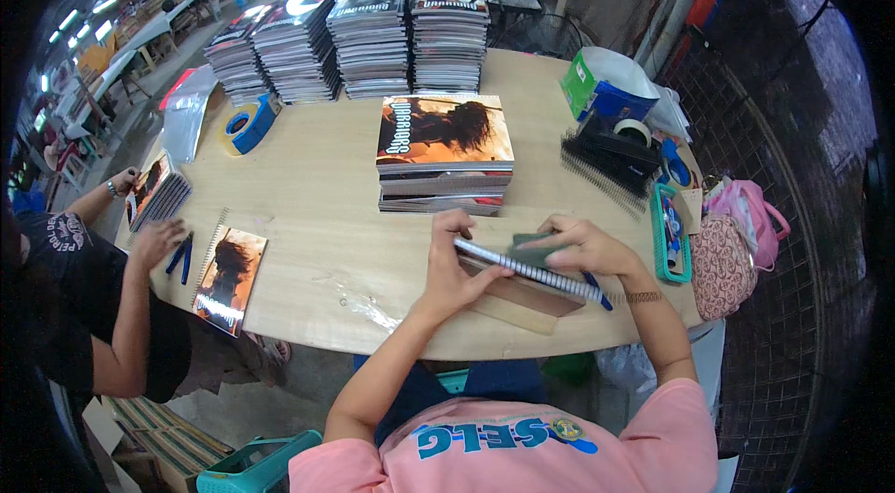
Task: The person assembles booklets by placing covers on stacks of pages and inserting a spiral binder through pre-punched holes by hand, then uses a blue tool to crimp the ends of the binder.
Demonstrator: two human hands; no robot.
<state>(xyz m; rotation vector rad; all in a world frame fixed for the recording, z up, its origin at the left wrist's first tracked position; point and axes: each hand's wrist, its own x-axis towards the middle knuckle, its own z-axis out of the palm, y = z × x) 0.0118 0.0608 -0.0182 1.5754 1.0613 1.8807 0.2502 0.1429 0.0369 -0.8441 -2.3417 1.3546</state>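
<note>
Left hand (452, 274): closed around the near-left end of a notebook (524, 295), thumb and fingers pressed to opposite sides.
Right hand (587, 249): fingers bent over the upper edge of the notebook, slightly blurred; whether anything is pinched cannot be told.
Notebook: held between both hands, tilted on its long edge with the spine turned up, just above the near rim of the table (317, 185).
Wire coil (641, 297): run along the spine, its free end extended across the right wrist.
Dark green piece (530, 249): partly covered by the right fingertips.
Stack of notebooks (446, 157): set just beyond the left hand, orange-and-black cover uppermost.
Four taller stacks (373, 46): lined up well beyond both hands.
Teal basket (659, 237): placed to the right of the right hand, filled with small items.
Dark coils (597, 178): heaped beyond the right hand.
Loose notebook (230, 279): laid flat, well left of the left hand.
Co-worker's hand (157, 241): held farther left, near a blue tool (180, 255).
</note>
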